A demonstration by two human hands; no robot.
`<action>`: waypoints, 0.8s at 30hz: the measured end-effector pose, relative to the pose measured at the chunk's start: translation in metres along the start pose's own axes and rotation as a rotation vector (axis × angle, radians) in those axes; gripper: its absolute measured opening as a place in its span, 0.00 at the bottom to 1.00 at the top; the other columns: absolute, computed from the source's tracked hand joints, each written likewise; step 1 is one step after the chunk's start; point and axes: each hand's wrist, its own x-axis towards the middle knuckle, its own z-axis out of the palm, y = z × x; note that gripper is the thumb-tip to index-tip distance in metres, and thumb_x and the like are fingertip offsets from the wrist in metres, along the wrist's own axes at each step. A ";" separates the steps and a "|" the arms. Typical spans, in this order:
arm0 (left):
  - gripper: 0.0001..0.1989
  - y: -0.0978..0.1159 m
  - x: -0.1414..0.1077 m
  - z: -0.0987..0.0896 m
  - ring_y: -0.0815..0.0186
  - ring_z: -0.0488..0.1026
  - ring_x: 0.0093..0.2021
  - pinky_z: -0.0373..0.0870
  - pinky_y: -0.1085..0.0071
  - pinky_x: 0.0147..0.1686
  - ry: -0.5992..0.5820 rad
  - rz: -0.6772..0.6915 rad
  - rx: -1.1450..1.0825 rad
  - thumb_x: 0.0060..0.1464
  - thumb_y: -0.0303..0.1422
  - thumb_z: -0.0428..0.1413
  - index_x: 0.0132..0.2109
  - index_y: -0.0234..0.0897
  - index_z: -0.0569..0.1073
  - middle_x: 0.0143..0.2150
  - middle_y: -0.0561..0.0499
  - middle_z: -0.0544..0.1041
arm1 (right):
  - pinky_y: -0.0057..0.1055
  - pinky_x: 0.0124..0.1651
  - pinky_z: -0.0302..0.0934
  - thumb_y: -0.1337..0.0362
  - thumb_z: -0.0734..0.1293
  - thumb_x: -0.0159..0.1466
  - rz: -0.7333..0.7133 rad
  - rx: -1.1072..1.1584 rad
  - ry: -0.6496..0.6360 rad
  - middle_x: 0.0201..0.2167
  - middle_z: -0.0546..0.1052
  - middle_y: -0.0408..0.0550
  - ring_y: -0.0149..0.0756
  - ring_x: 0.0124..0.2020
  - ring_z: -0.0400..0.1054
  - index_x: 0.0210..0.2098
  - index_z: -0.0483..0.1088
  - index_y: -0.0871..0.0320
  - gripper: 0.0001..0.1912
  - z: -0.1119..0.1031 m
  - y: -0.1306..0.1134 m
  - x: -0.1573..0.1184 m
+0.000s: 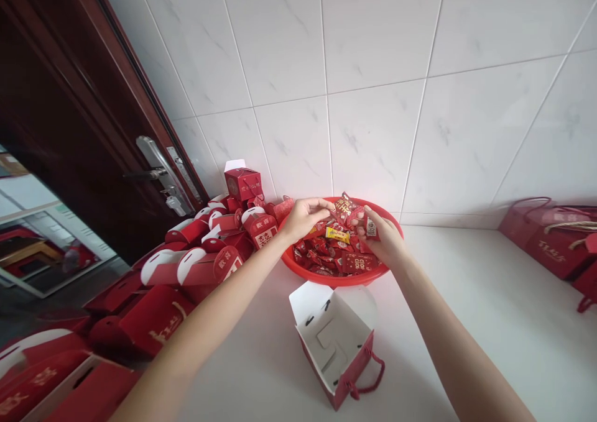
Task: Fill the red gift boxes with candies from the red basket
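Note:
A red oval basin (pixel 336 279) full of wrapped candies stands against the wall. Above its left part is my left hand (pixel 305 215), fingers pinched at the corner of a dark red candy packet (pixel 344 209). My right hand (pixel 382 234) is over the basin's right side, its fingers closed round small wrapped candies, one with a white and dark label (pixel 372 228). A yellow candy (pixel 337 234) lies on the pile between the hands. Nearer to me, an open red box (pixel 333 347) with a white inside and a red rope handle sits with its flap up.
Many red gift boxes (pixel 163 316) are heaped along the left side, one (pixel 243 184) upright at the back. Red bags (pixel 555 238) with rope handles stand at the far right. A dark door (pixel 93 99) with a metal handle is at the left.

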 end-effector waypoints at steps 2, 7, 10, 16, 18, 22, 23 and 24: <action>0.10 -0.006 0.000 0.006 0.60 0.80 0.42 0.76 0.62 0.49 -0.008 0.004 0.029 0.46 0.35 0.64 0.35 0.33 0.80 0.39 0.47 0.84 | 0.27 0.24 0.58 0.52 0.79 0.50 0.013 0.014 -0.020 0.26 0.77 0.45 0.29 0.23 0.61 0.25 0.74 0.56 0.17 0.000 -0.001 0.000; 0.08 -0.013 -0.002 0.019 0.60 0.81 0.42 0.77 0.64 0.46 -0.063 -0.010 0.056 0.47 0.33 0.63 0.35 0.34 0.82 0.39 0.46 0.85 | 0.26 0.24 0.57 0.57 0.83 0.44 -0.022 0.034 -0.023 0.22 0.71 0.39 0.27 0.22 0.61 0.23 0.73 0.56 0.18 -0.005 0.003 0.005; 0.09 -0.012 -0.003 0.021 0.60 0.81 0.41 0.78 0.66 0.44 -0.143 -0.035 0.056 0.46 0.34 0.64 0.35 0.34 0.82 0.39 0.47 0.85 | 0.26 0.23 0.57 0.60 0.83 0.42 -0.013 0.035 0.006 0.20 0.72 0.38 0.27 0.21 0.62 0.23 0.74 0.57 0.17 -0.006 0.004 0.005; 0.08 -0.017 0.012 0.012 0.63 0.81 0.43 0.76 0.69 0.46 -0.263 -0.075 0.383 0.53 0.27 0.56 0.35 0.34 0.82 0.40 0.48 0.85 | 0.25 0.21 0.60 0.63 0.79 0.46 0.000 0.085 0.117 0.27 0.80 0.43 0.32 0.26 0.71 0.26 0.76 0.56 0.11 -0.004 0.004 0.005; 0.10 -0.024 0.021 0.009 0.64 0.80 0.45 0.75 0.70 0.48 -0.239 -0.094 0.520 0.54 0.24 0.53 0.35 0.34 0.81 0.41 0.47 0.84 | 0.24 0.21 0.61 0.65 0.76 0.48 -0.031 0.130 0.208 0.25 0.79 0.40 0.30 0.25 0.70 0.24 0.74 0.55 0.07 -0.005 0.004 0.007; 0.03 -0.035 0.033 0.011 0.62 0.79 0.41 0.73 0.71 0.43 -0.331 -0.163 0.701 0.50 0.27 0.61 0.34 0.37 0.80 0.37 0.51 0.83 | 0.26 0.26 0.68 0.67 0.73 0.48 -0.021 0.133 0.233 0.25 0.80 0.43 0.34 0.28 0.73 0.24 0.73 0.55 0.05 -0.005 0.005 0.008; 0.02 -0.036 0.033 0.014 0.62 0.79 0.38 0.72 0.71 0.41 -0.370 -0.188 0.753 0.48 0.28 0.64 0.32 0.38 0.79 0.33 0.52 0.83 | 0.28 0.28 0.70 0.67 0.73 0.48 -0.021 0.128 0.213 0.26 0.80 0.45 0.37 0.30 0.75 0.25 0.74 0.56 0.05 -0.005 0.004 0.008; 0.03 -0.037 0.033 0.016 0.62 0.78 0.35 0.71 0.71 0.39 -0.403 -0.214 0.805 0.45 0.28 0.66 0.29 0.38 0.78 0.30 0.52 0.81 | 0.30 0.29 0.71 0.67 0.72 0.48 -0.022 0.125 0.195 0.26 0.81 0.46 0.39 0.32 0.76 0.26 0.74 0.56 0.05 -0.004 0.004 0.007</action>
